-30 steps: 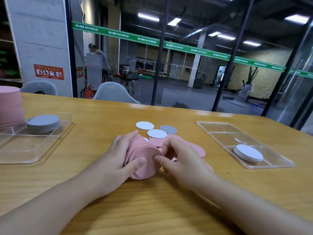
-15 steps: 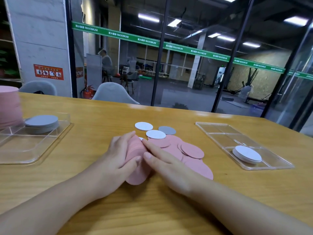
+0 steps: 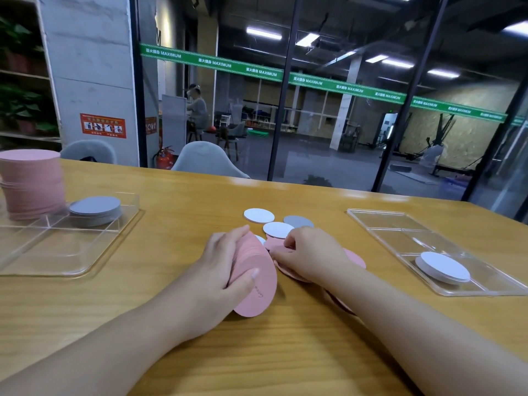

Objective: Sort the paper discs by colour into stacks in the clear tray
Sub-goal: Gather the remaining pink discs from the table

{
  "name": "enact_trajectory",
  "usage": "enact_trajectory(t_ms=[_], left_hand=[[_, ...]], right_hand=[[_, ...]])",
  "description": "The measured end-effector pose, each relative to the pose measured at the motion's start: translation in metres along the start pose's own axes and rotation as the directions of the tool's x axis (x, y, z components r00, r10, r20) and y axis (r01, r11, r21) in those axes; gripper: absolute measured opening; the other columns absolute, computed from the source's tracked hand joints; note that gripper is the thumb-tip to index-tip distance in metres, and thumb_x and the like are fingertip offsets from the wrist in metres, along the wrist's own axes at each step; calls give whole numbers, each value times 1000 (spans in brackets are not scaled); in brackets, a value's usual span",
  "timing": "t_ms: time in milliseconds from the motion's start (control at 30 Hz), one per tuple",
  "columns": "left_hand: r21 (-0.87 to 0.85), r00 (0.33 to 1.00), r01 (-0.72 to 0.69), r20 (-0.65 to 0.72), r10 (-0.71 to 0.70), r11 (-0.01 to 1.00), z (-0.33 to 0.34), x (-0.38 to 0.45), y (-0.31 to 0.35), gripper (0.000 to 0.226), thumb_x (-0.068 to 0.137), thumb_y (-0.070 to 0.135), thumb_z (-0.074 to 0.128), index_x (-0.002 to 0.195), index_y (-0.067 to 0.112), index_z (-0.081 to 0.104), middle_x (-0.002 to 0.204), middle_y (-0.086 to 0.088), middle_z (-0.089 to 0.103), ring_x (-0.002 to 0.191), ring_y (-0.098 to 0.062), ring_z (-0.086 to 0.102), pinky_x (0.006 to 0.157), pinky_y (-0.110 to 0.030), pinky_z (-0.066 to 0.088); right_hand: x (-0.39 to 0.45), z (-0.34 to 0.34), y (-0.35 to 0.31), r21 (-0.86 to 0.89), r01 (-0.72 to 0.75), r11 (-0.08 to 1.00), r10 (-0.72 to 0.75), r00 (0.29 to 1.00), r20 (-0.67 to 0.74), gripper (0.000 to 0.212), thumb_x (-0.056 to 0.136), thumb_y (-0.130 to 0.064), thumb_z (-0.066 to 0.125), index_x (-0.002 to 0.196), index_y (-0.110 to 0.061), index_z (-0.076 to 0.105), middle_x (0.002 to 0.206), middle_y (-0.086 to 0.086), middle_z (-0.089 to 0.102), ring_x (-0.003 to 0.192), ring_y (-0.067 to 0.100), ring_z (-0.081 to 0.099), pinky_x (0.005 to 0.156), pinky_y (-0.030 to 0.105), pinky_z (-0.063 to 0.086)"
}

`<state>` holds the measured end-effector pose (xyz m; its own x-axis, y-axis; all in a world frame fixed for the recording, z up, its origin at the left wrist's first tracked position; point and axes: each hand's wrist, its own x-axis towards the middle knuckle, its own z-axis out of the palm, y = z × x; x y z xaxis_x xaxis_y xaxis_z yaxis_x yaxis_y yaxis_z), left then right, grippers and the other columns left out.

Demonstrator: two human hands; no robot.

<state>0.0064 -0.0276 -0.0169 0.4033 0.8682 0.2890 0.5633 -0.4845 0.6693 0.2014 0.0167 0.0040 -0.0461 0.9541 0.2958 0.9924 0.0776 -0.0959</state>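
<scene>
Colours on the table

Pink discs [image 3: 257, 284] fanned, tall pink stack [image 3: 31, 184]; grey stack [image 3: 95, 208]; white stack [image 3: 443, 267]. Loose: two white discs [image 3: 258, 215], one grey disc [image 3: 298, 221]. Trays [image 3: 385, 221] clear (colourless). Table [image 3: 185, 201] honey wood grain.

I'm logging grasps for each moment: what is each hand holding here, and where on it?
The left hand holds a bundle of pink discs on edge, grip across their rims. The right hand rests on loose pink discs; whether it pinches one cannot be told.

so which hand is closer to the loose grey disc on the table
Right. The right hand lies just in front of the grey disc, fingertips almost at its edge. The left hand grips a pink bundle farther left and nearer the person.
</scene>
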Motion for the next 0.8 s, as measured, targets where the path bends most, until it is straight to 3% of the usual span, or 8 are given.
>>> enact_trajectory(t_ms=[67, 133, 300, 433, 533, 633, 700, 800], left_hand=[[2, 1000, 1, -4, -1, 1000, 0, 0, 1, 65, 92, 48, 43, 143, 45, 3, 133, 29, 13, 116, 5, 35, 91, -15, 31], [4, 1000, 2, -4, -2, 1000, 0, -1, 1, 65, 92, 48, 43, 143, 45, 2, 134, 28, 14, 116, 5, 34, 91, -15, 31], [10, 1000, -5, -4, 5, 1000, 0, 0, 0, 65, 91, 50, 43, 142, 46, 3, 133, 28, 15, 117, 4, 36, 92, -17, 32], [7, 1000, 0, -2, 0, 1000, 0, 1, 0, 65, 91, 49, 43, 142, 46, 3, 132, 29, 15, 117, 4, 35, 92, -15, 31], [8, 1000, 0, -7, 0, 1000, 0, 0, 0, 65, 91, 48, 44, 142, 45, 4, 133, 28, 15, 117, 5, 35, 92, -15, 31], [9, 1000, 0, -7, 0, 1000, 0, 0, 1, 66, 91, 48, 44, 143, 44, 4, 133, 27, 16, 117, 6, 34, 91, -14, 29], [8, 1000, -1, -6, 1, 1000, 0, -1, 1, 66, 91, 48, 44, 143, 44, 4, 133, 26, 17, 117, 6, 34, 90, -13, 29], [12, 1000, -2, -7, 2, 1000, -1, -1, 0, 66, 91, 48, 44, 143, 44, 4, 132, 26, 17, 116, 5, 35, 90, -14, 29]], right_hand=[[2, -7, -3, -156, 102, 983, -98, 995, 33, 31, 95, -40, 41, 84, -21, 62, 81, 6, 59, 73, 24, 54, 52, 29, 36], [3, -15, -1, -228, 175, 958, -166, 984, 62, 22, 99, -28, 38, 109, -27, 58, 98, 5, 60, 88, 27, 57, 65, 34, 44], [3, -45, 31, 212, 50, 976, -32, 996, -86, 20, 100, -22, 39, 111, -19, 56, 103, 0, 61, 94, 21, 55, 75, 30, 42], [-6, -69, 53, 416, 75, 906, -114, 991, 72, 18, 98, -16, 46, 94, -30, 58, 94, -14, 60, 92, 11, 56, 74, 23, 44], [-13, -73, 53, 303, 78, 950, -157, 957, 245, 21, 96, -18, 46, 96, -35, 59, 94, -22, 58, 93, 5, 56, 77, 20, 45], [-18, -65, 43, 239, 71, 969, -146, 939, 313, 21, 94, -21, 46, 103, -36, 58, 93, -26, 54, 94, 6, 56, 80, 25, 49], [-19, -61, 39, 220, 64, 973, -139, 928, 345, 24, 92, -29, 51, 114, -36, 54, 107, -24, 55, 105, 5, 55, 89, 28, 48], [-21, -59, 37, 134, 65, 989, -120, 881, 458, 56, 82, -44, 62, 133, -39, 40, 128, -23, 46, 117, 5, 48, 99, 30, 41]])
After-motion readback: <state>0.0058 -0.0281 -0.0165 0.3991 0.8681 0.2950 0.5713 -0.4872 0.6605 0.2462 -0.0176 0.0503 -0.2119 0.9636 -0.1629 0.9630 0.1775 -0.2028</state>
